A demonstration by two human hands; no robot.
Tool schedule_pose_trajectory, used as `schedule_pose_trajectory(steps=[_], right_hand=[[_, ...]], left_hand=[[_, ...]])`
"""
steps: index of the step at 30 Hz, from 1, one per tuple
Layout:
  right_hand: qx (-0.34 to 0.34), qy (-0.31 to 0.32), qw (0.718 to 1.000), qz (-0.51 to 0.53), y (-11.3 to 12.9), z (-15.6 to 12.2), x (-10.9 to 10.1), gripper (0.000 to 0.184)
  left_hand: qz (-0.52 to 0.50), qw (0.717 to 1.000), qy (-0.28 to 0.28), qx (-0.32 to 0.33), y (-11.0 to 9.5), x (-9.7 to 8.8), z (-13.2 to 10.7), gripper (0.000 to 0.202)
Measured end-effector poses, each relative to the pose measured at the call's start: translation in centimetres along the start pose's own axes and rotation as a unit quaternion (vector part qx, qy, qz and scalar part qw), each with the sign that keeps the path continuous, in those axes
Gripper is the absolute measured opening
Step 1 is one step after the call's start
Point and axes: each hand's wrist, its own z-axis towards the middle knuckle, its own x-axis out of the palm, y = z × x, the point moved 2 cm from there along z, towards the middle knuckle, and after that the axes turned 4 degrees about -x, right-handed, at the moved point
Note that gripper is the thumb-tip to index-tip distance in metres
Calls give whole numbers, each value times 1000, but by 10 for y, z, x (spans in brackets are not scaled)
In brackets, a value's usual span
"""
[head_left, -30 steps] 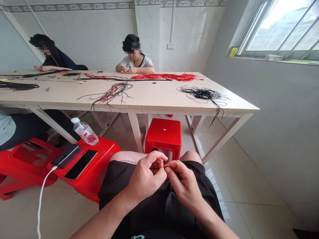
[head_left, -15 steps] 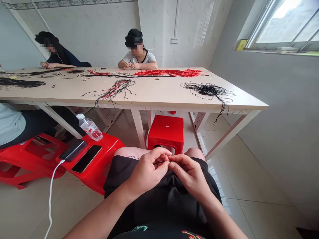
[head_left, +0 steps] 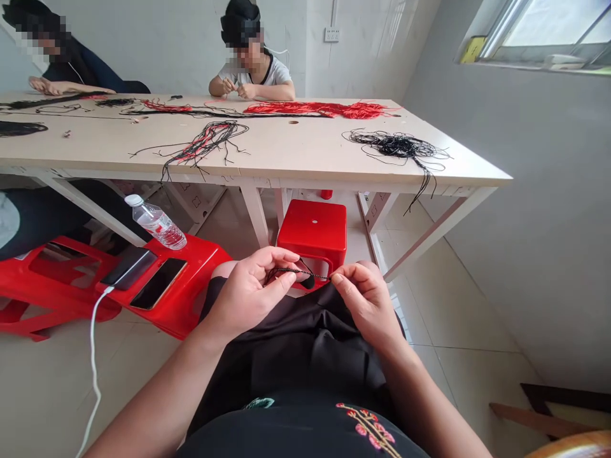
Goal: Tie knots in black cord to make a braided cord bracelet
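Note:
A thin black braided cord (head_left: 315, 275) stretches between my two hands above my lap. My left hand (head_left: 258, 283) is closed on one part of it, thumb pressing from below, with some strands looped inside the fingers. The other end is pinched between thumb and finger of my right hand (head_left: 363, 292). A short length of cord shows in the gap between the hands. What lies inside the left palm is partly hidden by the fingers.
A long table (head_left: 296, 152) ahead bears a black cord bundle (head_left: 398, 146), a black-and-red bundle (head_left: 205, 143) and red cords (head_left: 334, 109). Two people sit behind it. On a red stool (head_left: 205, 254) at left stand a water bottle (head_left: 160, 224), a phone (head_left: 159, 284) and a power bank (head_left: 128, 267).
My hands have moved apart from nearly touching, so a length of black cord now shows between them. The view has tilted downward.

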Motion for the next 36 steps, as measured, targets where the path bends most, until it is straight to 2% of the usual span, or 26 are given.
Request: schedule_pose_trajectory(steps=[6,12,18,22,28,36], right_hand=[[53,13,996,75,-8,-2,-1,25],[69,9,991,113,-12,-4,-2,25],[90,-21,982,166,-17,-5,0,25],[113,-3,970,217,-21,-5,0,23],[118,32,981,153,-20,-4,0,25],[113,23,989,96,-14,-3,1,27]], left_hand=[[7,1000,-14,-18,-3,1,1,10],[-14,1000,-21,-18,1,5,5,15],[-38,999,-18,-14,4,8,6,16],[-48,998,-23,-18,1,8,7,20],[-68,996,-56,-27,-5,7,9,25],[-72,997,-34,-13,-7,8,9,21]])
